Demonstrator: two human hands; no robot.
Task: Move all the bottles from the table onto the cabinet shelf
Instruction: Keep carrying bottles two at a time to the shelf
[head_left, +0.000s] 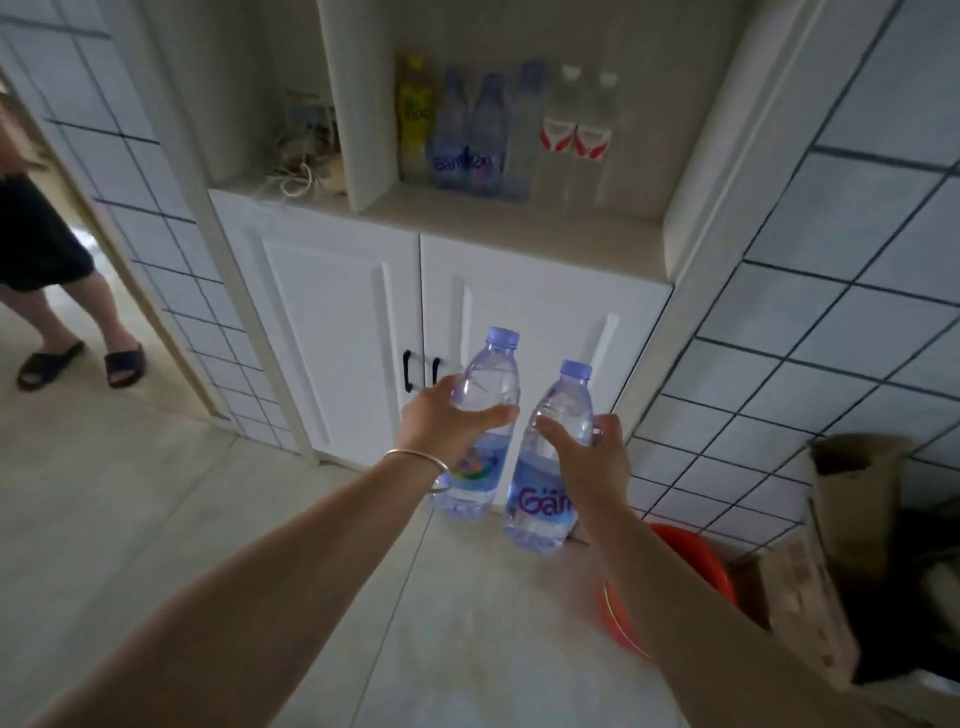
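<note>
My left hand (441, 421) grips a clear water bottle with a purple cap (480, 488) around its middle, held upright in the air. My right hand (589, 462) grips a second purple-capped bottle (540, 499) beside it, tilted slightly right. Both are held low in front of the white cabinet doors (332, 322). Above, the cabinet shelf (519, 228) holds several bottles: a yellow one (413, 119), purple-capped ones (470, 140) and two clear ones with red-and-white labels (576, 130). The table is out of view.
A left shelf compartment (306, 156) holds a cluttered bundle with cords. A person in dark shorts and sandals (57, 291) stands in the doorway at left. A red basin (675, 577) and cardboard boxes (841, 519) sit on the floor at right. Tiled walls flank the cabinet.
</note>
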